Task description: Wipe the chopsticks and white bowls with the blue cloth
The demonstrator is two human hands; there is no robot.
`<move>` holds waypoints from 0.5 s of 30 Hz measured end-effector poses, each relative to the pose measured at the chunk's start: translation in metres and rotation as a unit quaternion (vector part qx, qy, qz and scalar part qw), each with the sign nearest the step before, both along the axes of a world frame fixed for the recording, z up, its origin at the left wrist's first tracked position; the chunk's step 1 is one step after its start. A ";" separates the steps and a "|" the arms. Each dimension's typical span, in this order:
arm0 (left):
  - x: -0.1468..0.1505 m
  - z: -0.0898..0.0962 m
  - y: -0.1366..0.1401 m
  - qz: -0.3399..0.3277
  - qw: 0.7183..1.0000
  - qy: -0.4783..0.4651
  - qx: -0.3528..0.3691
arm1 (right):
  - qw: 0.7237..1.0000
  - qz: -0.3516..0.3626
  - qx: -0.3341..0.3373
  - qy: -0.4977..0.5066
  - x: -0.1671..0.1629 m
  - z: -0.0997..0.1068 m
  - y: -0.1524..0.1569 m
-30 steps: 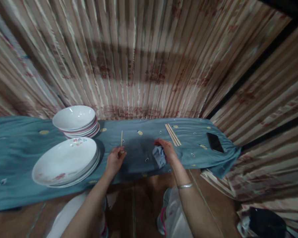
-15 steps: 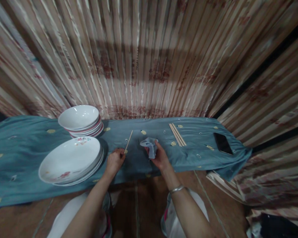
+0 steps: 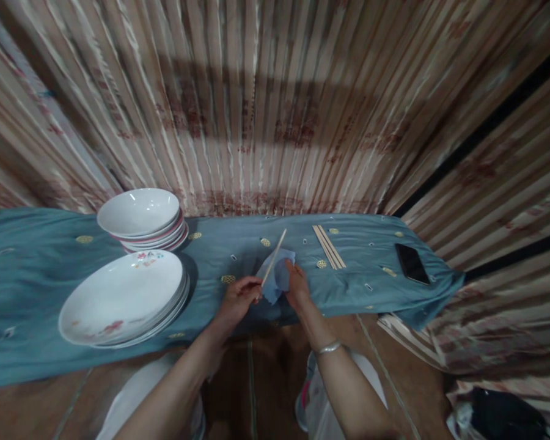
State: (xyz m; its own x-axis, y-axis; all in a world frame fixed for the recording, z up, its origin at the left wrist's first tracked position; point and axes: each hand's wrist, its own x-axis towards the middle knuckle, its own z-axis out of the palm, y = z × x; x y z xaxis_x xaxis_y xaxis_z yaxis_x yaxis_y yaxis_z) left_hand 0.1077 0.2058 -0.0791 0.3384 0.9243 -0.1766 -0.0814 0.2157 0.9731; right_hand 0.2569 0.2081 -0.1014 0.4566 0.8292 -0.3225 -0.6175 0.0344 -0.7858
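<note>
My left hand (image 3: pixel 241 297) pinches the lower end of a single wooden chopstick (image 3: pixel 275 255), which slants up and to the right. A thin pale-blue cloth or tissue (image 3: pixel 282 272) hangs from my right hand (image 3: pixel 297 284), whose fingers are closed on its right side. The chopstick crosses in front of the cloth; whether the two touch, I cannot tell. Several more chopsticks (image 3: pixel 329 247) lie side by side on the table, to the right of my right hand.
A stack of white bowls (image 3: pixel 140 211) and a stack of flowered plates (image 3: pixel 123 299) stand on the left of the table, which has a teal cloth (image 3: pixel 220 232). A black phone (image 3: pixel 411 263) lies near the right end. A pleated curtain (image 3: pixel 256 110) hangs behind.
My left hand has moved right, bringing the chopstick up from the table to the cloth. The cloth in my right hand has spread out from its bunched shape.
</note>
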 end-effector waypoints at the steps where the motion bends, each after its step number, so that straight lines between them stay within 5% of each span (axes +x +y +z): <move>1: 0.004 -0.002 -0.001 -0.015 1.000 0.003 0.001 | 1.000 0.010 -0.006 -0.004 -0.002 0.001 0.000; 7: 0.012 -0.015 0.008 -0.007 0.998 0.043 0.049 | 0.994 0.100 -0.025 0.046 0.001 0.015 -0.005; 15: 0.011 -0.015 0.014 0.010 0.994 0.057 0.094 | 0.977 0.192 0.034 0.082 0.010 0.016 -0.016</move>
State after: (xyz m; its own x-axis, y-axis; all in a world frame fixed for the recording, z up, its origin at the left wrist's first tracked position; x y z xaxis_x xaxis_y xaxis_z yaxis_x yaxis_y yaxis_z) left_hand 0.1191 0.2199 -0.0937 0.3069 0.9510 -0.0372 0.0300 0.0295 0.9991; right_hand 0.2670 0.1919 -0.0853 0.0538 0.9513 -0.3036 -0.7124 -0.1765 -0.6792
